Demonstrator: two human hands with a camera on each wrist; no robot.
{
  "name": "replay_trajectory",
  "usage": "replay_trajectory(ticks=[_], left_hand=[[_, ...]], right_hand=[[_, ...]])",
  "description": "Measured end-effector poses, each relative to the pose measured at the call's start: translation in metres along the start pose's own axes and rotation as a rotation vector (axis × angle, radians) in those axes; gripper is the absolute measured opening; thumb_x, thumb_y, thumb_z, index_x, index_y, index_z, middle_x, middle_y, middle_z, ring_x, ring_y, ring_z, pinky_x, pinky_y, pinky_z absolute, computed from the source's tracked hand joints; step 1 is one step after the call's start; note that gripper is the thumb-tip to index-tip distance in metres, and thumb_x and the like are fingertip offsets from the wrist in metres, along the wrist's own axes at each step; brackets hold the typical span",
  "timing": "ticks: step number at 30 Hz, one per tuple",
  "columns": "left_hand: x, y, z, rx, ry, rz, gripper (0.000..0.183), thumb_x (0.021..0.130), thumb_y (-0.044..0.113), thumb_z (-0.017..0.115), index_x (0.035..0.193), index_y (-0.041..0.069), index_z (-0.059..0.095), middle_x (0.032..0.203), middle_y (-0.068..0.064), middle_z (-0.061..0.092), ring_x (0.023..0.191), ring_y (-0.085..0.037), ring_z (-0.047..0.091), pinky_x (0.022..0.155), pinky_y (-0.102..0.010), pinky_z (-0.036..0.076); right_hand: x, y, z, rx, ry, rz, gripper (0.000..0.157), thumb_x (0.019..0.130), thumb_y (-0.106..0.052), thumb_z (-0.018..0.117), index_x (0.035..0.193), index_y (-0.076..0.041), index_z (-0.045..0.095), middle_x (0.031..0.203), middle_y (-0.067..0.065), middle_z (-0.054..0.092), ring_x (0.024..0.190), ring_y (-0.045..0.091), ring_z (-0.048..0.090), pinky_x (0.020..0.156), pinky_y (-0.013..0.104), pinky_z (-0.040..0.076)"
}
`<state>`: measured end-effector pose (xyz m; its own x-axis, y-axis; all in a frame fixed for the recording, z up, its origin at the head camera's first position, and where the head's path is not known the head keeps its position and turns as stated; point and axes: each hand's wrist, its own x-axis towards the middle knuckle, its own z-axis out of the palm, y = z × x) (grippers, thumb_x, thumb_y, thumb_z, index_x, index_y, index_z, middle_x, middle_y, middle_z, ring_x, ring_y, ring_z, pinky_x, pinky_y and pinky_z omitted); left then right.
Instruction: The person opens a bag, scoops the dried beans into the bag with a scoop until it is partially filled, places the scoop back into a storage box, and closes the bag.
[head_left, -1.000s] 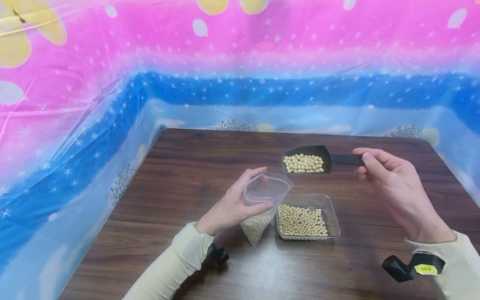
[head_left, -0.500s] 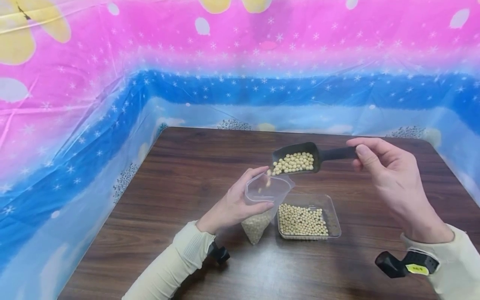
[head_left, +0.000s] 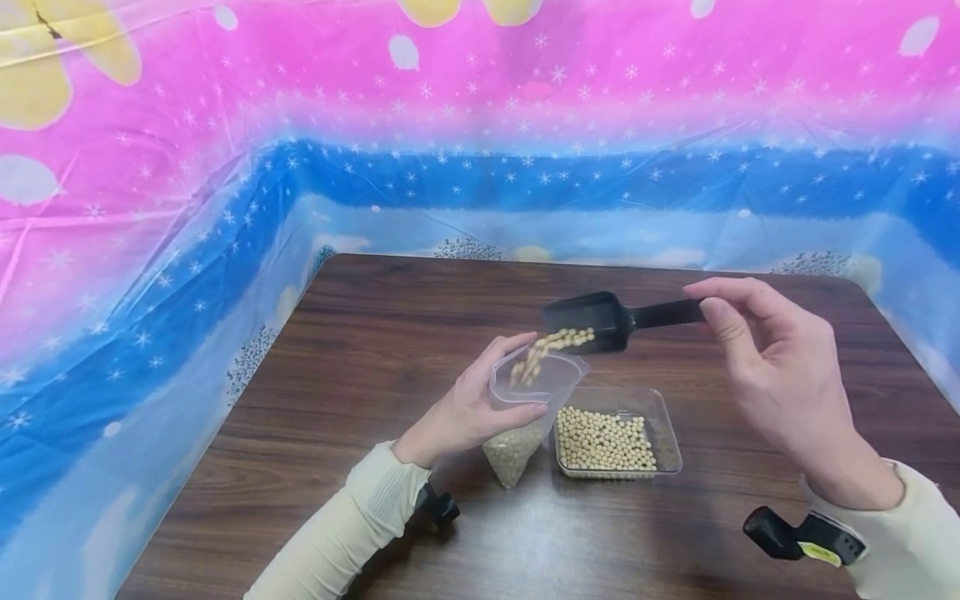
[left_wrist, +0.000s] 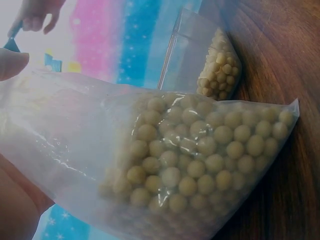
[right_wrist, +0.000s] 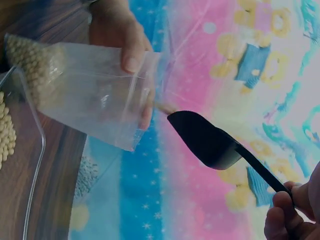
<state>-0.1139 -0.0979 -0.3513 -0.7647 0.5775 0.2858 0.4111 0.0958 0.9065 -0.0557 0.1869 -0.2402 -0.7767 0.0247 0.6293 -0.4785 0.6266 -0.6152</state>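
Observation:
My left hand grips a clear zip bag near its mouth, thumb in front and fingers behind, keeping the top spread wide. Round pale soybeans fill the bag's lower part. At the right, my right hand pinches the handle of a black scoop between thumb and fingers. The scoop tilts left with its lip right over the bag's mouth. Soybeans slide off that lip in a stream and drop into the bag. Below the scoop stands a clear plastic tray with a layer of soybeans in it.
The dark wood-grain table carries the tray just right of the bag. A pink and blue patterned cloth hangs behind the table and along its left side. Black cameras are strapped at both wrists.
The right hand has brought the scoop left over the bag and tipped it. Soybeans have begun pouring, and fewer lie in the scoop. The left hand and bag stay nearly still.

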Motion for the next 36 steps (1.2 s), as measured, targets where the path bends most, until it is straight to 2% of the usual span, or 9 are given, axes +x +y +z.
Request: replay_trajectory(ticks=[4,7,9,11,16,20,26,31,36], left_hand=[[0.0,0.0,0.001,-0.016,-0.002,0.032,0.076,0.084,0.013,0.077,0.146,0.023,0.036,0.133,-0.001,0.049,0.115,-0.017,0.054,0.092,-0.035,0.052],[-0.001,0.0,0.001,0.005,0.004,0.046,0.076,0.083,0.01,0.077,0.147,0.021,0.036,0.132,-0.002,0.049,0.116,-0.019,0.054,0.092,-0.036,0.052],[-0.001,0.001,0.0,0.028,0.009,0.044,0.076,0.084,0.012,0.078,0.147,0.022,0.036,0.129,-0.002,0.051,0.113,-0.02,0.055,0.091,-0.037,0.052],[-0.001,0.001,-0.001,0.032,0.011,0.037,0.076,0.084,0.014,0.077,0.147,0.023,0.036,0.129,-0.003,0.051,0.111,-0.021,0.056,0.091,-0.038,0.052],[-0.001,0.001,-0.002,0.036,0.014,0.026,0.076,0.084,0.016,0.077,0.147,0.025,0.036,0.13,-0.002,0.05,0.109,-0.022,0.057,0.09,-0.038,0.053],[0.0,-0.002,-0.002,0.053,0.011,0.036,0.077,0.084,0.017,0.078,0.147,0.024,0.035,0.13,-0.002,0.05,0.11,-0.021,0.057,0.09,-0.036,0.052],[-0.001,-0.004,-0.001,0.042,0.006,0.051,0.076,0.084,0.018,0.077,0.147,0.024,0.036,0.129,-0.003,0.051,0.111,-0.022,0.056,0.092,-0.035,0.052],[-0.001,-0.003,-0.001,0.061,0.012,0.075,0.076,0.084,0.017,0.077,0.147,0.024,0.036,0.126,-0.003,0.051,0.111,-0.021,0.055,0.093,-0.036,0.051],[-0.001,-0.004,-0.001,0.06,0.02,0.082,0.076,0.084,0.016,0.077,0.147,0.025,0.036,0.124,-0.003,0.052,0.112,-0.019,0.054,0.094,-0.037,0.05]], right_hand=[[-0.004,-0.009,0.005,-0.037,0.013,-0.261,0.017,0.098,-0.013,0.058,0.103,-0.004,0.072,0.082,-0.005,0.063,0.071,0.006,0.047,0.074,0.019,0.034],[-0.003,-0.019,0.005,-0.088,0.097,-0.488,0.03,0.1,-0.024,0.053,0.093,0.0,0.071,0.069,0.002,0.056,0.068,0.015,0.047,0.083,0.025,0.031],[-0.003,-0.024,-0.001,-0.177,0.142,-0.558,0.036,0.102,-0.026,0.049,0.09,0.001,0.07,0.065,0.003,0.053,0.065,0.021,0.047,0.086,0.028,0.03],[-0.005,-0.024,-0.009,-0.284,0.095,-0.557,0.039,0.103,-0.027,0.045,0.091,0.001,0.069,0.066,0.004,0.053,0.064,0.024,0.047,0.084,0.035,0.032],[-0.019,0.003,-0.007,-0.458,-0.213,-0.486,0.047,0.103,-0.034,0.033,0.094,-0.003,0.068,0.076,0.002,0.06,0.069,0.021,0.053,0.079,0.053,0.039],[-0.036,0.028,0.01,-0.488,-0.309,-0.473,0.05,0.104,-0.034,0.028,0.092,-0.006,0.067,0.08,0.0,0.061,0.074,0.022,0.056,0.077,0.054,0.041],[-0.045,0.047,0.014,-0.472,-0.408,-0.355,0.006,0.086,-0.006,0.066,0.087,-0.011,0.068,0.079,-0.006,0.063,0.069,0.015,0.057,0.07,0.046,0.043],[-0.042,0.059,0.001,-0.337,-0.574,0.004,0.008,0.095,-0.009,0.061,0.098,-0.01,0.069,0.07,-0.007,0.055,0.052,0.004,0.04,0.049,0.025,0.036],[-0.051,0.073,-0.006,-0.231,-0.633,0.289,0.027,0.102,-0.033,0.051,0.111,-0.014,0.068,0.069,-0.004,0.051,0.054,0.009,0.039,0.047,0.025,0.031]])
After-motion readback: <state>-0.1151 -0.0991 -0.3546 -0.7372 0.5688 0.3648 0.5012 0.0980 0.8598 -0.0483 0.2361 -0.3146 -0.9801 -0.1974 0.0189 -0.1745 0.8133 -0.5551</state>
